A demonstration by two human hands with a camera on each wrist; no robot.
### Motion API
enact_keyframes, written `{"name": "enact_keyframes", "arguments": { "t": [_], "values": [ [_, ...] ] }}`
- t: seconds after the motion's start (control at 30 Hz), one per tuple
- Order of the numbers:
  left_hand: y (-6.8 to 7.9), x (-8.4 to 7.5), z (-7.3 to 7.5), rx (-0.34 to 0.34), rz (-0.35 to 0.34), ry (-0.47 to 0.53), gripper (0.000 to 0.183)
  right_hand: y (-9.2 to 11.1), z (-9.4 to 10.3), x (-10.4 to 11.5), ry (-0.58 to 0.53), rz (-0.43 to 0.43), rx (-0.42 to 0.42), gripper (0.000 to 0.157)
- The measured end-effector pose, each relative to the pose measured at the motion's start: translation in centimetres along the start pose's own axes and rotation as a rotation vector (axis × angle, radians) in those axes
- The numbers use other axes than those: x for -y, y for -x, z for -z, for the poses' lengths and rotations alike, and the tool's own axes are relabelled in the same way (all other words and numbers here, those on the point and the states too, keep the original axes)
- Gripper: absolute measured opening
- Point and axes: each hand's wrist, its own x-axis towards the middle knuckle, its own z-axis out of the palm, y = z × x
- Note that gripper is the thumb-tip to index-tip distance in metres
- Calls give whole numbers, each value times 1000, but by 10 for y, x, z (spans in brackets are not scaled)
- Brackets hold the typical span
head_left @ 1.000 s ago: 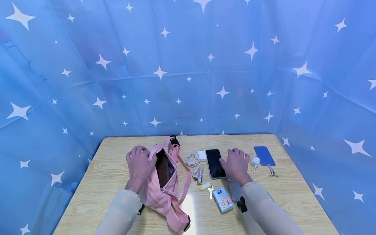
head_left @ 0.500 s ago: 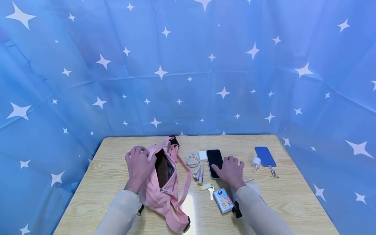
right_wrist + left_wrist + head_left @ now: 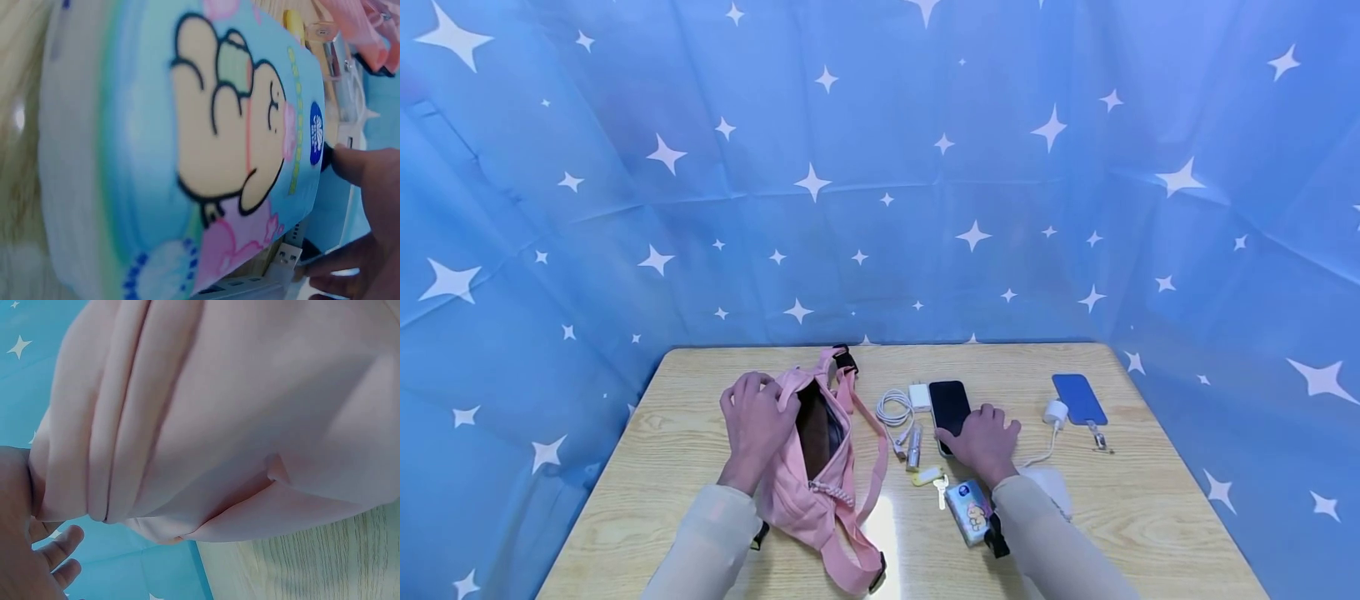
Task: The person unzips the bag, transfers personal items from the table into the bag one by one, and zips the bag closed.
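A pink crossbody bag point(image 3: 793, 492) lies on the left half of the table, its zip gaping over a dark inside. My left hand point(image 3: 756, 421) grips the left edge of that opening; in the left wrist view, pink cloth point(image 3: 250, 394) passes between thumb and fingers. Over the lower part of a black smartphone point(image 3: 950, 400) is my right hand point(image 3: 987, 442), thumb at its left edge and fingers at its right. The phone lies flat. A blue tissue pack point(image 3: 968, 510) with a cartoon animal sits just below this hand and fills much of the right wrist view.
Around the phone lie a coiled white cable point(image 3: 893, 408), a white charger plug point(image 3: 919, 397), a lipstick-like tube point(image 3: 913, 448), and a key point(image 3: 942, 492) with a yellow tag point(image 3: 927, 476). Rightward are a blue card holder point(image 3: 1078, 398), a round white plug point(image 3: 1056, 412) and a white block point(image 3: 1051, 487).
My right hand has moved left and down from the phone's right side, so its thumb now reaches the left edge. The left hand keeps its grip on the bag.
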Motion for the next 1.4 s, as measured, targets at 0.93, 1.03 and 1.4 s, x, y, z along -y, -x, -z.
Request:
{"name": "enact_keyframes", "arguments": {
  "t": [0.93,1.03,1.4],
  "values": [
    [4,-3,2,8,1,-9,32,-8,9,7,-31,-71,46,68],
    [4,-2,1,8,5,-9,32,-8,10,3,-42,-71,47,76],
    [4,-1,0,-26,-1,-3,31,-8,14,-3,-21,-12,13,72]
  ]
}}
